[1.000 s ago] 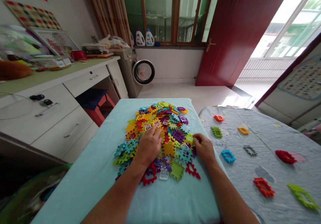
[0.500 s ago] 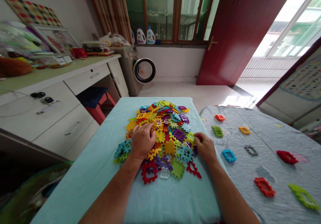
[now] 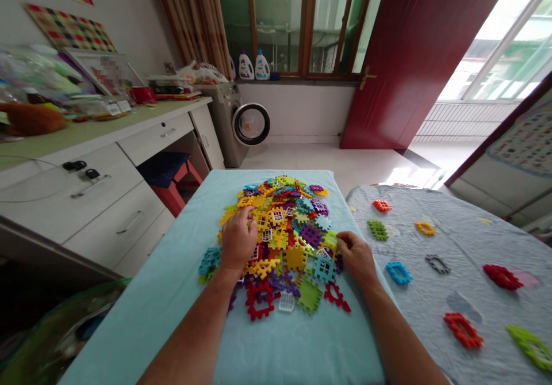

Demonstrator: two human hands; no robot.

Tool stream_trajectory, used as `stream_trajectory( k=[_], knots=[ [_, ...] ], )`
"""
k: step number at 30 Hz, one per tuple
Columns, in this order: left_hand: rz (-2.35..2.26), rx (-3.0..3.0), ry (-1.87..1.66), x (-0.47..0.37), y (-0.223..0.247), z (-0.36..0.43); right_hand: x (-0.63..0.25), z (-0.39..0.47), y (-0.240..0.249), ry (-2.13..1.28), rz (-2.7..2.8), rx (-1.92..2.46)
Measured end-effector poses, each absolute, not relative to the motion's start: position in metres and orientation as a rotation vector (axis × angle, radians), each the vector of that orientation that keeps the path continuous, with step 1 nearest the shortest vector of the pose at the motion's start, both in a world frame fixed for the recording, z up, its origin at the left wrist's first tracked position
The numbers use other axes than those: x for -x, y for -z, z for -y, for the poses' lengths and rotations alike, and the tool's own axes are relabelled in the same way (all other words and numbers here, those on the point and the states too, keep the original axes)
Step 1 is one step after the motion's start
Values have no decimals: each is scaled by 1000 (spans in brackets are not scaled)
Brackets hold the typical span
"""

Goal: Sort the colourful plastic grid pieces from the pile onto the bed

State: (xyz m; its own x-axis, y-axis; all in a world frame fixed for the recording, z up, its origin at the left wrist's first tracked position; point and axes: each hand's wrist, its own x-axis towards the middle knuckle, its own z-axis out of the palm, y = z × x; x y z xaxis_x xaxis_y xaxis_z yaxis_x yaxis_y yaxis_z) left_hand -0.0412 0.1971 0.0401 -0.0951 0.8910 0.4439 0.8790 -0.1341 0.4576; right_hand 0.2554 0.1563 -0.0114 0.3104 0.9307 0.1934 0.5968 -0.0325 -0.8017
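A heap of interlocking plastic building pieces in many colours lies on the cloth-covered table. My left hand is over the heap's left side, with fingers and thumb curled inward; whatever lies between them is mostly hidden. On the right edge, my right hand has its fingers bent together, their tips against a lime-green piece. Close to that hand are a blue window-like piece and a red triangular piece. A red square frame and a white window piece lie at the near edge.
On the right, a grey-blue cloth surface carries spaced-out pieces, including a blue frame and an orange frame. A desk stands left, with a stool under it. Behind is a washing machine, its door open.
My left hand has shifted slightly left over the heap, uncovering more yellow and white pieces beside its thumb. My right hand stays at the right edge. The view has shifted slightly.
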Motion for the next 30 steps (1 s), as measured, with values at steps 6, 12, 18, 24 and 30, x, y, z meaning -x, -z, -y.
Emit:
stream_trajectory(
  k=[6,12,18,24,30],
  knots=[
    [-1990,-2283,-1026,38,-31,-198,-254,-156,10,-487,1388,1726],
    [-1918,-2452,-634,36,-27,-193,-253,-156,9,-468,1392,1727],
    [-1941,-2487,-494,35,-34,-189,-252,-157,8,-454,1399,1745],
    [-2175,-2474,-482,33,-38,-182,-251,-157,8,-432,1374,1724],
    [-2185,-2538,-560,33,-36,-184,-244,-156,7,-198,1543,1669]
  ],
)
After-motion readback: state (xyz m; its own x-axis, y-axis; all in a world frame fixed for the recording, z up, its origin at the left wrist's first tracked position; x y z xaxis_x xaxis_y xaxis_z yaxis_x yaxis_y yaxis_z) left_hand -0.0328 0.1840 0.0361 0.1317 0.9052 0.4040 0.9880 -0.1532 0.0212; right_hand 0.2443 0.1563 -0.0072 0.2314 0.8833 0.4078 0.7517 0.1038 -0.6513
